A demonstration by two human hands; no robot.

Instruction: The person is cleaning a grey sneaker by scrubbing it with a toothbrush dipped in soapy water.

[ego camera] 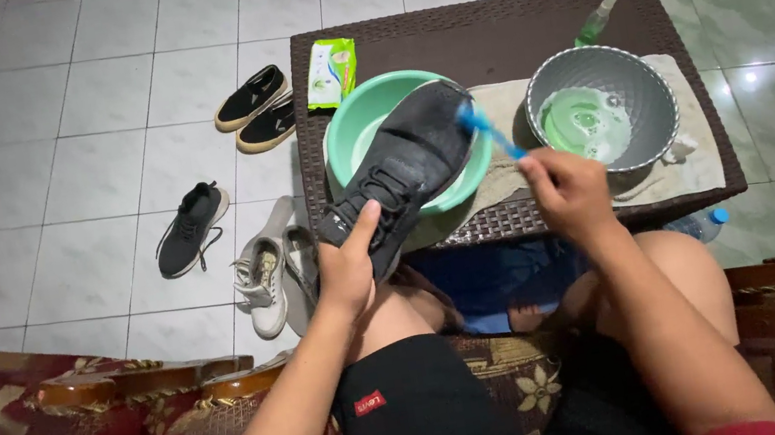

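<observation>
My left hand (346, 269) grips the heel end of a black sneaker (405, 164), holding it tilted with its toe over a light green basin (356, 126). My right hand (568, 190) holds a blue toothbrush (489, 131), and the brush head touches the toe of the sneaker. To the right, a grey bowl (636, 77) contains greenish soapy liquid. Both the basin and the bowl rest on a beige cloth (694, 169) spread over a dark woven table (493, 36).
A green wipes pack (332, 71) and a small spray bottle (598, 17) lie on the table. On the tiled floor to the left are a black slip-on pair (256, 110), a black sneaker (190, 228) and white sneakers (264, 275). A plastic bottle (702, 224) lies beside my right knee.
</observation>
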